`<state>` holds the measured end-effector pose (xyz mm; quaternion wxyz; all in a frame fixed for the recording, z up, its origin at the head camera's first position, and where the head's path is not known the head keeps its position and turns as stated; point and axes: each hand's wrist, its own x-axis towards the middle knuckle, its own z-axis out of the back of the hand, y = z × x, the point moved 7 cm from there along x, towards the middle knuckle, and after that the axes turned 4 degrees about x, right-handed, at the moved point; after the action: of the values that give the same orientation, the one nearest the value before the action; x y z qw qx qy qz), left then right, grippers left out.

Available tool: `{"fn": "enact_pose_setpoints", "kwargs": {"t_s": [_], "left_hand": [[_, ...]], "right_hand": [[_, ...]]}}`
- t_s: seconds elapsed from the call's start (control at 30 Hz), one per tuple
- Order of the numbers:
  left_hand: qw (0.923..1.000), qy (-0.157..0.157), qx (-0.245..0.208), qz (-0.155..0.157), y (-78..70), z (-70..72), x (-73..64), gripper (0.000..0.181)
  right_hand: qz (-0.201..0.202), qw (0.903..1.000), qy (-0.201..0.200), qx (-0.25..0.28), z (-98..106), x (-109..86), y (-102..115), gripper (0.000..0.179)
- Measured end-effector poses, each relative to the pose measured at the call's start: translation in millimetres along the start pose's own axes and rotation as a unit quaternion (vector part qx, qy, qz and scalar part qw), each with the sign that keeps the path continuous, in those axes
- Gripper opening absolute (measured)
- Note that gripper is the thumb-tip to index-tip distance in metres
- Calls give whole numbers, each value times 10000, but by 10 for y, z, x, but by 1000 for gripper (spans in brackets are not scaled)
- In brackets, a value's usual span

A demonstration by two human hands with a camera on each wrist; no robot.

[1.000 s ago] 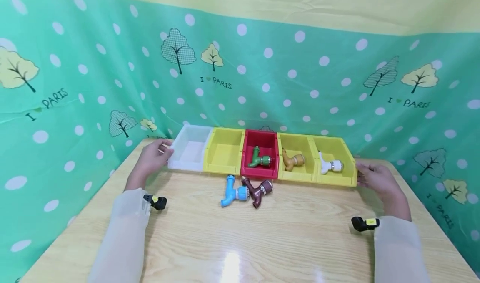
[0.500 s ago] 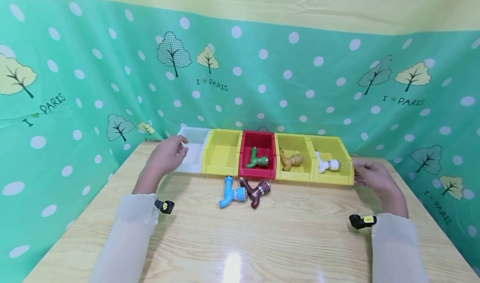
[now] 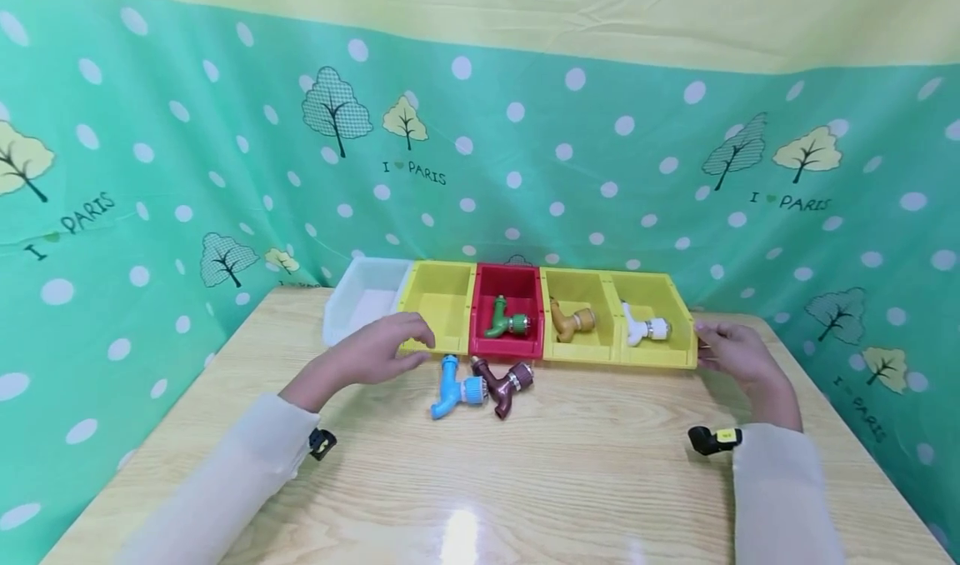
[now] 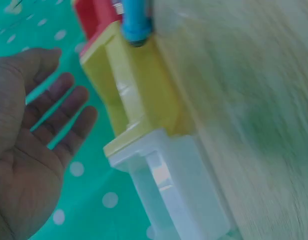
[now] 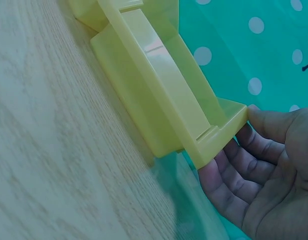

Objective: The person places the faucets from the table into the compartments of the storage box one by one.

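Note:
A row of joined storage bins stands at the table's back: a white bin [image 3: 363, 298], a yellow bin [image 3: 444, 290], a red bin [image 3: 508, 347], another yellow bin [image 3: 577, 286] and an end yellow bin [image 3: 648, 288]. My right hand [image 3: 738, 352] grips the end bin's right side, thumb and curled fingers at its rim [image 5: 223, 130]. My left hand [image 3: 382, 348], holding nothing, hovers before the white and left yellow bins, fingers [image 4: 76, 127] relaxed and apart. Nearest it on the table lie a blue tap [image 3: 453, 390] and a maroon tap [image 3: 504, 386].
A green tap [image 3: 506, 322] lies in the red bin, a mustard tap [image 3: 572, 322] in the yellow bin beside it, a white tap [image 3: 643, 327] in the end bin. A patterned green curtain [image 3: 525, 165] hangs behind and beside the wooden table [image 3: 570, 482].
My left hand has let go of the white bin's left side and moved right, toward the blue tap. My right hand stays at the end yellow bin. The head view has shifted slightly.

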<state>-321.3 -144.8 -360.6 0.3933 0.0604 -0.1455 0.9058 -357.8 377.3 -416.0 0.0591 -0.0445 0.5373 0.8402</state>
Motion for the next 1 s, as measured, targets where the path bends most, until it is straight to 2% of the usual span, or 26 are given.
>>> {"fn": "enact_pose_setpoints", "kwargs": {"t_s": [0.2, 0.33, 0.47, 0.6, 0.77, 1.0], "left_hand": [[9935, 411, 358, -1002, -137, -219, -24, 18], [9879, 547, 373, -1401, -213, -318, -30, 29], [9834, 666, 422, -1633, -259, -389, -34, 34], [9765, 867, 666, -1856, -311, -457, -68, 34], [9694, 1154, 998, -1922, -382, -528, -52, 33], [9636, 1169, 1362, -1983, -417, -620, -10, 29]], "right_hand": [[-12, 10000, -12, -37, -13, 9, -1, 68], [-7, 10000, -22, -8, -18, 15, -1, 68], [-64, 9999, -56, 53, -17, 28, -21, 67], [-48, 9999, 26, 95, -31, 40, -32, 67], [74, 9999, 69, 112, -12, 37, -12, 66], [85, 10000, 22, -2, -16, 23, -25, 64]]}}
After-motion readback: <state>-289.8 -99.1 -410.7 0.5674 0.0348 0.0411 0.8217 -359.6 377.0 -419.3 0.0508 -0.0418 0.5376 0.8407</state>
